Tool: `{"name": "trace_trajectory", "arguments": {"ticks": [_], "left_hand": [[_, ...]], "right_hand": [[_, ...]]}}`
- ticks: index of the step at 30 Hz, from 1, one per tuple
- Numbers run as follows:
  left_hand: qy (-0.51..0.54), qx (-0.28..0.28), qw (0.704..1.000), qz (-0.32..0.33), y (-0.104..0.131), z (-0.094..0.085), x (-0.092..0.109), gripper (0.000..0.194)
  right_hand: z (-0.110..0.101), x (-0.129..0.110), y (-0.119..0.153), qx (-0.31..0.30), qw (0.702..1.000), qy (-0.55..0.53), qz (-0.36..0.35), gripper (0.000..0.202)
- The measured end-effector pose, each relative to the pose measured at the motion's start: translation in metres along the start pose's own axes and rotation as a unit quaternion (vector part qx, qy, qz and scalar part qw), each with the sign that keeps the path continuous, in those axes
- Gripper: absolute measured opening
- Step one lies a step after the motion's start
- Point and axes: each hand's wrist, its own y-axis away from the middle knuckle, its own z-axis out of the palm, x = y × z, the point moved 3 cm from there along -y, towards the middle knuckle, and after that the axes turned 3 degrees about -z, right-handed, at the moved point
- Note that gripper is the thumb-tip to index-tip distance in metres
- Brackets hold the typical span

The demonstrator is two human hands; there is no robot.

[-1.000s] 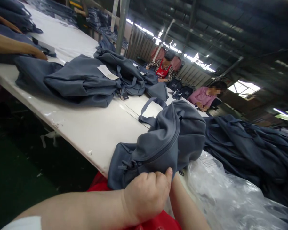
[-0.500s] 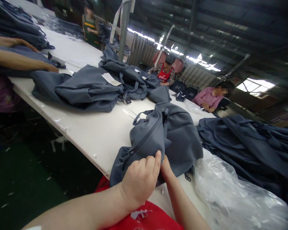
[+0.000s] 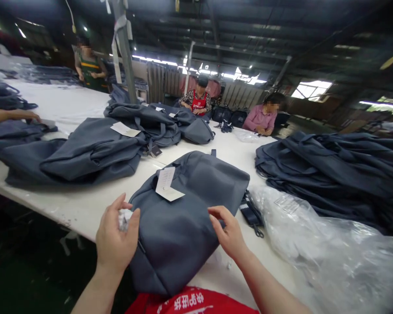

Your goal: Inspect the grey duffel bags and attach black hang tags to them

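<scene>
A dark blue-grey backpack [image 3: 183, 222] lies in front of me on the white table. A folded white paper tag [image 3: 166, 185] rests on its upper part. At its left side, my left hand [image 3: 116, 237] is curled around a crumpled white wad [image 3: 124, 219], which looks like paper. Over the right side of the bag is my right hand [image 3: 227, 231], thumb and index finger bent and slightly apart, with nothing visible between them. A dark strap with a buckle [image 3: 252, 216] sticks out beside the bag on the right.
More blue-grey bags [image 3: 85, 152] lie to the left, and a stack of them [image 3: 330, 174] is at right. Clear plastic bags [image 3: 314, 244] cover the near right. A co-worker's hand [image 3: 16, 115] touches a bag at far left. Several people work beyond the white table [image 3: 75, 205].
The backpack now lies flatter, its smooth panel and white tag showing. Both hands have come apart from the bunched zipped section; the left now holds a white wad. The view has levelled.
</scene>
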Motion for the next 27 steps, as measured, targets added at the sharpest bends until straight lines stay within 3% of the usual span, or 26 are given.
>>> {"name": "trace_trajectory", "arguments": {"ticks": [1, 3, 5, 7, 9, 10, 12, 14, 15, 16, 17, 19, 20, 22, 24, 25, 27], "left_hand": [[0.116, -0.046, 0.992, -0.022, 0.009, 0.003, 0.010, 0.062], [0.308, -0.199, 0.925, -0.097, 0.033, 0.020, 0.030, 0.061], [0.399, -0.329, 0.841, -0.162, 0.058, 0.042, 0.047, 0.065], [0.424, -0.412, 0.786, -0.181, 0.078, 0.061, 0.054, 0.067], [0.407, -0.458, 0.775, -0.156, 0.088, 0.073, 0.055, 0.067], [0.377, -0.465, 0.792, -0.124, 0.087, 0.076, 0.053, 0.066], [0.267, -0.424, 0.865, -0.020, 0.068, 0.073, 0.050, 0.059], [0.112, -0.299, 0.943, 0.092, 0.026, 0.058, 0.049, 0.058], [0.029, -0.222, 0.967, 0.122, -0.001, 0.048, 0.048, 0.062], [-0.040, -0.160, 0.978, 0.130, -0.030, 0.037, 0.046, 0.066], [-0.098, -0.153, 0.978, 0.102, -0.057, 0.028, 0.039, 0.067], [-0.174, -0.190, 0.966, 0.009, -0.099, 0.014, 0.019, 0.068], [-0.185, -0.208, 0.960, -0.019, -0.109, 0.009, 0.009, 0.069], [-0.190, -0.248, 0.948, -0.056, -0.102, 0.008, -0.006, 0.065], [-0.190, -0.253, 0.947, -0.060, -0.067, 0.021, -0.004, 0.064], [-0.202, -0.222, 0.952, -0.058, -0.044, 0.030, 0.002, 0.072], [-0.284, -0.128, 0.950, 0.012, 0.002, 0.052, 0.024, 0.067]], "right_hand": [[-0.002, -0.011, 0.001, 0.003, 1.000, -0.012, -0.024, 0.022], [-0.001, -0.036, 0.003, -0.024, 0.996, -0.021, -0.082, 0.034], [0.006, -0.058, 0.006, -0.087, 0.984, -0.013, -0.152, 0.058], [0.015, -0.070, 0.011, -0.144, 0.966, 0.004, -0.213, 0.066], [0.019, -0.069, 0.016, -0.165, 0.955, 0.001, -0.248, 0.058], [0.019, -0.063, 0.017, -0.157, 0.956, -0.006, -0.248, 0.056], [0.010, -0.044, 0.020, -0.112, 0.972, -0.026, -0.203, 0.052], [-0.005, -0.019, 0.024, -0.063, 0.991, -0.042, -0.113, 0.037], [-0.012, -0.007, 0.027, -0.051, 0.996, -0.043, -0.061, 0.027], [-0.018, 0.005, 0.031, -0.052, 0.998, -0.043, -0.011, 0.019], [-0.023, 0.015, 0.035, -0.065, 0.996, -0.044, 0.034, 0.016], [-0.026, 0.033, 0.046, -0.103, 0.986, -0.043, 0.122, 0.021], [-0.024, 0.041, 0.051, -0.119, 0.978, -0.047, 0.167, 0.027], [-0.018, 0.055, 0.059, -0.130, 0.957, -0.067, 0.252, 0.042], [-0.009, 0.067, 0.061, -0.130, 0.936, -0.077, 0.318, 0.054], [-0.005, 0.072, 0.060, -0.131, 0.928, -0.070, 0.342, 0.057], [0.001, 0.079, 0.055, -0.149, 0.910, -0.026, 0.386, 0.063]]}}
